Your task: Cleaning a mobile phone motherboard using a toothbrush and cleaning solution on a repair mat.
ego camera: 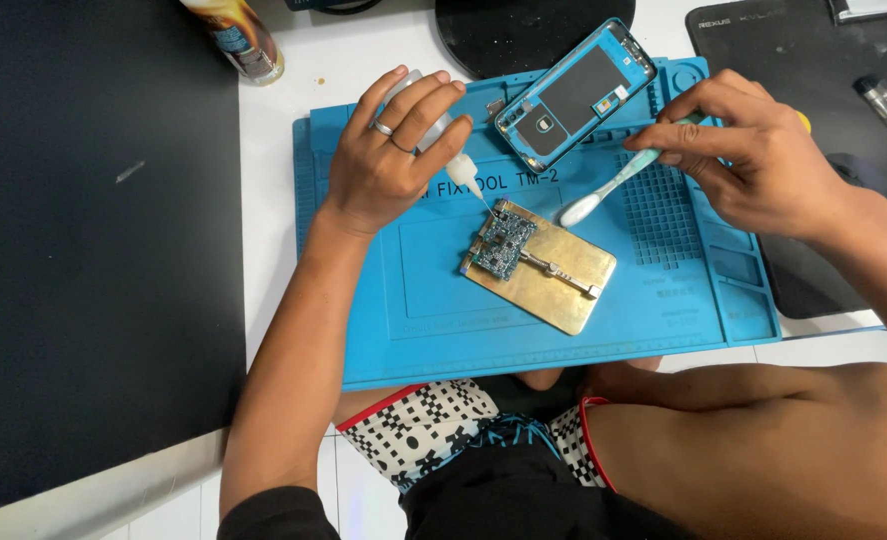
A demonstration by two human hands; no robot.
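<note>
Board [504, 243] sits clamped at the upper-left corner of the brass holder [546, 270], a sliding bar pinning it so both hands stay free; holder lies angled mid-mat [433, 330], inside the flat work zone. Left hand [388, 160] is curled round a small squeeze bottle [433, 125], fingers wrapped and pressed on the body, thumb underneath; nozzle tilted down-right, tip just at the board's top edge, looks touching or nearly so, can't tell which. Tilt makes sense for dosing liquid at one spot. Left wrist bent, forearm coming in from lower left, rings on two fingers. Right hand [753, 160] pinches a toothbrush [608, 188] near the handle end, thumb and fingertips closed on it, bristle head pointing down-left and hovering just right of the board, apart from it, over the mat's grid area. Held ready beside the dosing point, not in contact. Right forearm enters from the right edge, wrist slightly cocked. Phone frame [575, 92] lies open-side up at the mat's top edge, parked clear of the work. Dark pads flank the mat; a can [235, 35] stands upper left, well apart.
</note>
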